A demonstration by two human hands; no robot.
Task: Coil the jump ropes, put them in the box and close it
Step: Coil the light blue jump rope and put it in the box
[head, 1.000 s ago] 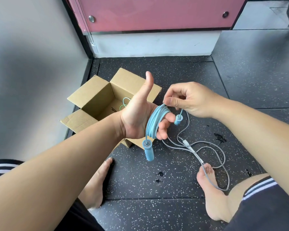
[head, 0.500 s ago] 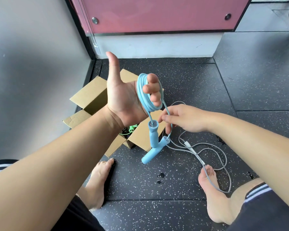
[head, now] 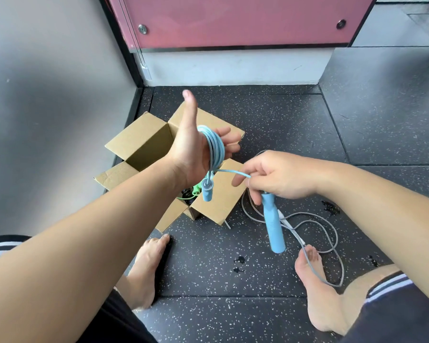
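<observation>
Blue rope is wound in a tight coil round the fingers of the left hand, which is held up over the box with the thumb pointing straight up and the fingers bent over the loops. One handle hangs from the bottom of the coil, just below the palm. A short free stretch of rope runs across from the coil to the right hand, which pinches it between thumb and fingers right at the top of the other handle; that handle dangles from the grip above the floor.

The cardboard box sits on the dark speckled floor by the grey wall, all its flaps folded outward. A green rope is partly visible inside, below the left wrist.

A grey rope lies in loose loops on the floor under the right forearm, one strand draped over the toes of the bare right foot. The left foot rests near the box's closest flap.
</observation>
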